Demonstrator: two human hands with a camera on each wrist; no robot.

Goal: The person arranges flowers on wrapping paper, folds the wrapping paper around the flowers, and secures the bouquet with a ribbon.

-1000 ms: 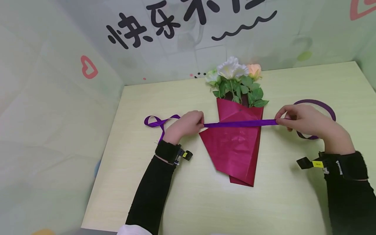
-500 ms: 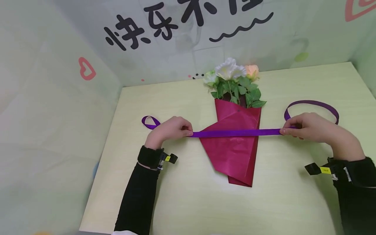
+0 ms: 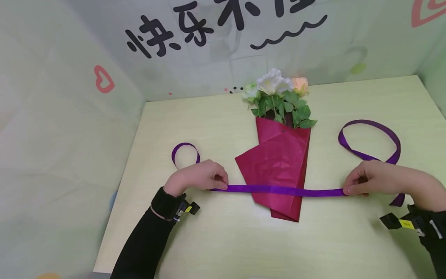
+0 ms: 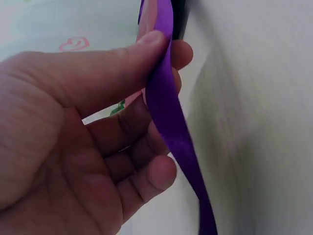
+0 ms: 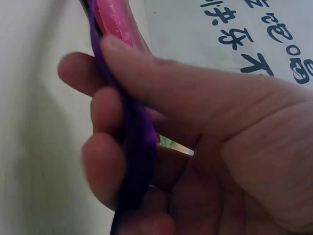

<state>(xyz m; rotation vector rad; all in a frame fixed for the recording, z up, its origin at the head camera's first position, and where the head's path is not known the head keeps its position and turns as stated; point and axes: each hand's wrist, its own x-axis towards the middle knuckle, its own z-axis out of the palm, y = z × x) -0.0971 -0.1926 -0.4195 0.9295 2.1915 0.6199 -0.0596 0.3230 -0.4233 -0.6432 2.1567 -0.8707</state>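
A purple ribbon is stretched straight across the lower part of a bouquet wrapped in dark red paper. My left hand pinches the ribbon to the left of the wrap, and my right hand pinches it to the right. In the left wrist view the ribbon passes between thumb and fingers and trails down. The right wrist view has the ribbon running under the thumb and across the palm. White and peach flowers with green leaves stick out of the wrap's top.
Loose ribbon curls in a small loop beyond the left hand and a larger loop beyond the right, all on the pale wooden table. A printed backdrop stands along the table's far and left edges.
Both hands have moved toward the near edge and apart, bringing the taut ribbon from the upper wrap down to its lower part. The bouquet has stayed in place.
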